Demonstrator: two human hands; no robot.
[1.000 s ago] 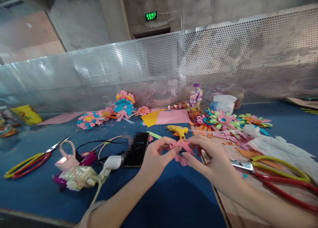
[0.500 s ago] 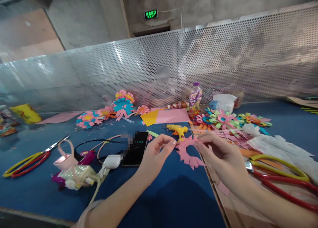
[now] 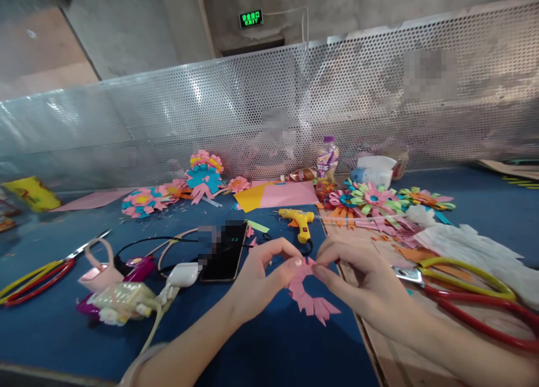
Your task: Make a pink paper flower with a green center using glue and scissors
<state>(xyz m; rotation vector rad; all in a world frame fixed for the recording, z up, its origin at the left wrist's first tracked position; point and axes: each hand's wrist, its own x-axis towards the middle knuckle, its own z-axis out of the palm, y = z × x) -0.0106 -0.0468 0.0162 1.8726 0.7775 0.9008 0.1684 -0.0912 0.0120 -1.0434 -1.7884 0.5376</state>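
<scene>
My left hand (image 3: 263,277) and my right hand (image 3: 357,274) meet over the blue table (image 3: 273,347), each pinching one end of a pink fringed paper strip (image 3: 309,297). The strip hangs between them in a curve, its cut tabs pointing down and right. A yellow glue gun (image 3: 298,219) lies just beyond my fingers. A black phone (image 3: 225,252) lies left of my left hand.
Red-and-yellow scissors (image 3: 467,288) lie on a cardboard sheet (image 3: 404,353) at the right; a second pair (image 3: 37,272) lies far left. Finished paper flowers (image 3: 370,199) and coloured sheets (image 3: 278,195) sit further back, with a bottle (image 3: 327,161). A perforated metal screen (image 3: 210,117) bounds the table. A charger and pouch (image 3: 126,297) sit left.
The bunched pink strip was pulled apart and opened into a curve. Both hands have since come back together lower, with the strip hanging beneath them.
</scene>
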